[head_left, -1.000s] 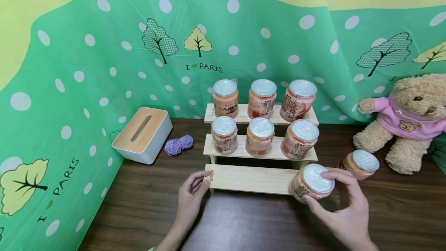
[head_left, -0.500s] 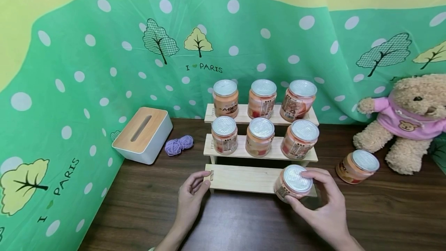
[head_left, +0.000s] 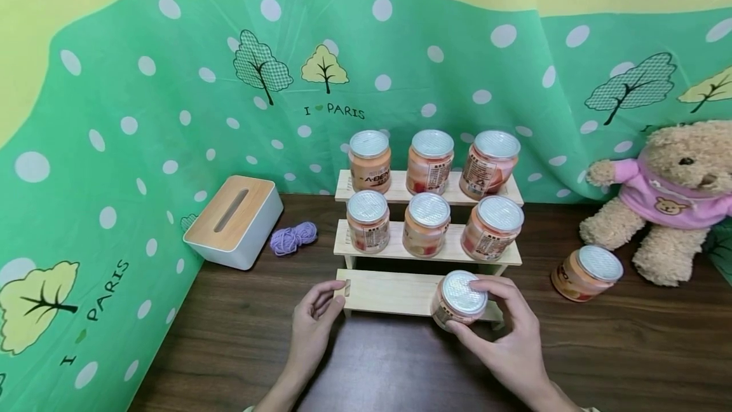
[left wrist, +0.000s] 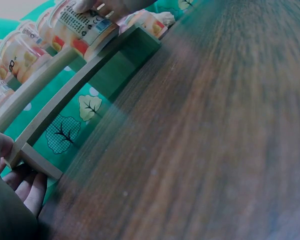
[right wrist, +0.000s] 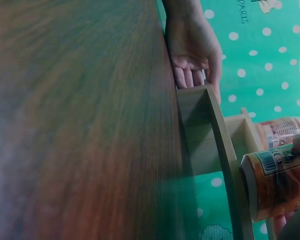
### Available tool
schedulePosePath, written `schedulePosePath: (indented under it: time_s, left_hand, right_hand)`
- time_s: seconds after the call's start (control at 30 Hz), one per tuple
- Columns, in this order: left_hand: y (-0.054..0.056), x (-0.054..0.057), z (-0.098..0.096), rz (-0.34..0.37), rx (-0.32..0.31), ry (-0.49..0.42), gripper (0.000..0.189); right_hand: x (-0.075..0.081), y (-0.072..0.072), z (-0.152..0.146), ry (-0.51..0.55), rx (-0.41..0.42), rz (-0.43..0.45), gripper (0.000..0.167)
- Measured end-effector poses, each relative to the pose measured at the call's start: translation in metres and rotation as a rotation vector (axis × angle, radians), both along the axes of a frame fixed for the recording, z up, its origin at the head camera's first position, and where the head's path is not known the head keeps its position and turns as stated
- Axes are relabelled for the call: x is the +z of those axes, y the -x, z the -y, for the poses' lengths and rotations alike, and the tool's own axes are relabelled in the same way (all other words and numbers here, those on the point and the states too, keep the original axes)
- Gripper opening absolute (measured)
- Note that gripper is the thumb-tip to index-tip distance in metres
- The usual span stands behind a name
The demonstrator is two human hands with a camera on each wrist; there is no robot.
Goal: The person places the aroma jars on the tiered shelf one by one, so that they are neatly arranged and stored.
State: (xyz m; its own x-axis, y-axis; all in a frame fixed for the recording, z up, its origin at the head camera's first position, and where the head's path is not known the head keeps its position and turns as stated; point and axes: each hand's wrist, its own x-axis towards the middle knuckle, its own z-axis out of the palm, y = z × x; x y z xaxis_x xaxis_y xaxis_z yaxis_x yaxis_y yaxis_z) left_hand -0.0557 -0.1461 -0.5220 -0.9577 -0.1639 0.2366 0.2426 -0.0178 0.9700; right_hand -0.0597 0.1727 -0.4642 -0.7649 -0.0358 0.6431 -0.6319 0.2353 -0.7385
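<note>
My right hand [head_left: 511, 339] holds a jar of orange-coloured fruit with a silvery lid [head_left: 464, 292] over the right half of the front step [head_left: 394, 292] of a wooden tiered stand. Thumb and fingers lie on opposite sides of the jar. In the right wrist view the jar [right wrist: 275, 187] stands at the step's edge; whether its base bears fully on the wood I cannot tell. My left hand [head_left: 313, 320] pinches the left end of that step, thumb in front. In the left wrist view its fingers [left wrist: 35, 192] curl behind the end leg.
Similar jars stand on the middle step [head_left: 397, 248] and back step [head_left: 400, 192], three on each. Another jar [head_left: 586, 274] stands on the table to the right, by a teddy bear [head_left: 666, 205]. A tissue box [head_left: 234, 221] and purple yarn [head_left: 293, 238] lie left.
My right hand has moved the jar leftward along the front step, from its right end toward the middle. My left hand has stayed at the left end.
</note>
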Motion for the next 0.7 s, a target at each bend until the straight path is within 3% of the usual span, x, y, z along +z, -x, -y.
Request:
schedulePosePath:
  time_s: [0.07,0.27,0.53,0.7]
  left_hand:
    - [0.001,-0.004,0.002,-0.029,-0.008,-0.002,0.024]
    - [-0.003,0.008,-0.001,0.046,0.011,0.001,0.026]
    - [0.003,-0.011,0.003,-0.046,-0.011,0.006,0.023]
    - [0.001,-0.004,0.001,-0.015,-0.004,0.004,0.023]
  right_hand:
    - [0.000,0.001,0.003,-0.003,0.004,-0.002,0.084]
    - [0.001,0.002,0.012,-0.006,-0.001,0.003,0.082]
    - [0.000,0.007,0.022,0.010,0.008,-0.023,0.082]
    - [0.002,0.008,0.028,-0.002,0.008,0.007,0.077]
